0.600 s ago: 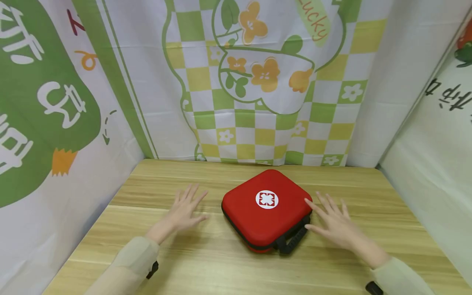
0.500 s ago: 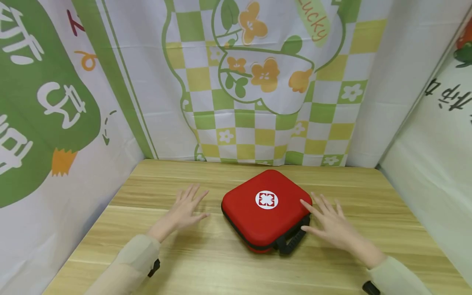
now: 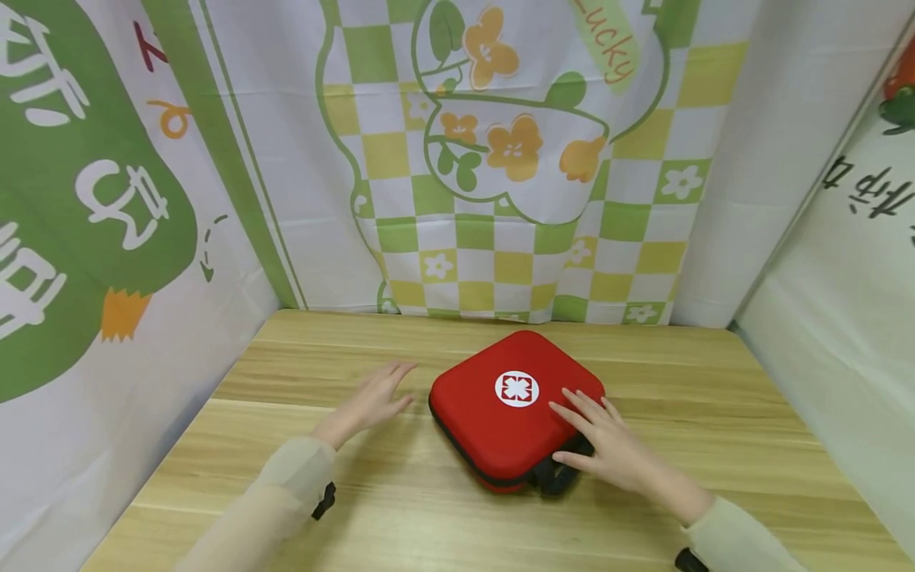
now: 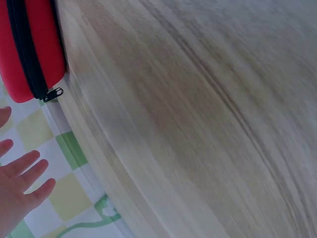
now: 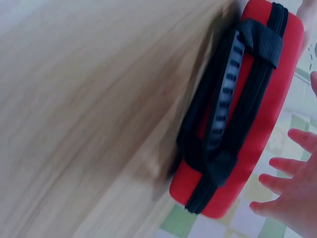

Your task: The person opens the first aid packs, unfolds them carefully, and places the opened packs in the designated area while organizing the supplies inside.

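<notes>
A red first-aid case (image 3: 493, 421) with a white round emblem lies flat on the wooden table, turned at an angle. Black zipper tape runs round its side, and the zipper pull (image 4: 53, 94) shows at a corner in the left wrist view. Its black handle (image 5: 225, 94) faces the front right. My left hand (image 3: 370, 407) hovers left of the case, fingers stretched toward it and apart from it. My right hand (image 3: 611, 449) reaches over the handle side, fingers spread; in the head view it overlaps the case's right corner and part of the handle. Neither hand grips anything.
The wooden table (image 3: 286, 373) ends at a patterned cloth (image 3: 472, 262) hanging behind it. Cloth walls also stand at left (image 3: 143, 334) and right (image 3: 843, 318). A black strap piece (image 3: 324, 502) sits at the left sleeve.
My right hand has moved left, from beside the case to over its right corner. My left hand has come slightly right, its fingers closer together. The case has stayed in place.
</notes>
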The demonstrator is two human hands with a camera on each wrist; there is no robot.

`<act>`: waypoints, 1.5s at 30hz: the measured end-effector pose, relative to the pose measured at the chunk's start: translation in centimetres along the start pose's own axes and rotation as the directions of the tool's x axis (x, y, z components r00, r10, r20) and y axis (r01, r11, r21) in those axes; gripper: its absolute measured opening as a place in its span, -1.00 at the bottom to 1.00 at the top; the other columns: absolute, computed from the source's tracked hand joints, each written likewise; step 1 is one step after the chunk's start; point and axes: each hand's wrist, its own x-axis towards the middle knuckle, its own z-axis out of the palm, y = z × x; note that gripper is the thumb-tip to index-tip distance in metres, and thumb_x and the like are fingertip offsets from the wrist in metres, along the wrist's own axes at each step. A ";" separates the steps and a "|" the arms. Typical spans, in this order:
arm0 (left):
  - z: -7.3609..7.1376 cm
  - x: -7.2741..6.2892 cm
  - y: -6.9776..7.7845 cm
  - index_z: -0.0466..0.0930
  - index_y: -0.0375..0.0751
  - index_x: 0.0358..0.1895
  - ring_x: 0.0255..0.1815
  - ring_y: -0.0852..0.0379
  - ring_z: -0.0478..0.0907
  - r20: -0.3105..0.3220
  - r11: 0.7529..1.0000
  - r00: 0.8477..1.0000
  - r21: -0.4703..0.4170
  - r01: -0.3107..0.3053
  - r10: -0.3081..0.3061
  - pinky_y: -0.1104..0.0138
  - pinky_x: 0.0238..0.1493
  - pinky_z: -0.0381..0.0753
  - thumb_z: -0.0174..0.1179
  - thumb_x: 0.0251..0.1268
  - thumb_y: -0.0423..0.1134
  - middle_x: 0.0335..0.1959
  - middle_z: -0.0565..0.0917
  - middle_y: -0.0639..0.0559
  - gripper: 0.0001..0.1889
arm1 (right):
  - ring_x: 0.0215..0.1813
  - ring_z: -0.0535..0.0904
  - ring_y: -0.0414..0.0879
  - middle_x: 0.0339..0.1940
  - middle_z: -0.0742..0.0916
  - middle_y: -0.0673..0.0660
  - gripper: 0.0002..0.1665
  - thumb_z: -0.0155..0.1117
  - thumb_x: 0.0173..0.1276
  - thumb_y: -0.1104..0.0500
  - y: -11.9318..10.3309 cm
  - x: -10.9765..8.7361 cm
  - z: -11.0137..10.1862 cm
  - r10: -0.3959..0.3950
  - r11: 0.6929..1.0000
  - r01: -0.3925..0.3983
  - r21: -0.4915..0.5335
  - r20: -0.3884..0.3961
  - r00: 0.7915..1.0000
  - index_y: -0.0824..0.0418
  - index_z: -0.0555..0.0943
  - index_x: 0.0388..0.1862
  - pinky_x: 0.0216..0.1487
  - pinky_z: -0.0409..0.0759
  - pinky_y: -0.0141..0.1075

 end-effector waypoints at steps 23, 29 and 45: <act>3.4 2.6 -0.8 0.40 -0.46 0.03 -0.13 -0.14 0.50 0.110 0.853 0.990 -0.505 0.135 -0.092 0.22 -0.16 0.52 -0.08 0.17 -0.52 -0.12 0.54 -0.31 -0.67 | 0.16 0.33 0.21 0.11 0.49 0.25 -0.37 0.33 -0.02 -0.11 -0.8 1.0 2.6 -0.149 0.989 0.150 -0.002 -0.134 0.980 0.14 0.53 0.03 0.16 0.17 0.09; 3.7 2.7 -0.7 0.40 -0.54 0.00 -0.10 -0.16 0.49 0.129 0.817 0.990 -0.563 0.126 -0.064 0.26 -0.13 0.52 -0.11 0.13 -0.56 -0.11 0.53 -0.36 -0.67 | 0.11 0.36 0.19 0.07 0.51 0.22 -0.40 0.37 -0.05 -0.06 -0.7 1.2 2.7 -0.145 0.989 0.146 -0.003 -0.165 0.976 0.14 0.55 0.00 0.16 0.19 0.05; 22.2 8.2 -19.2 0.44 -0.08 0.09 -0.17 0.13 0.54 0.139 0.569 0.990 -0.815 0.113 0.002 0.31 -0.33 0.60 0.02 0.13 -0.45 -0.11 0.57 -0.03 -0.58 | 0.11 0.34 0.16 0.07 0.50 0.21 -0.40 0.36 -0.04 -0.06 -0.7 1.2 2.9 -0.097 0.995 0.101 0.017 -0.137 0.986 0.13 0.53 0.01 0.19 0.15 0.06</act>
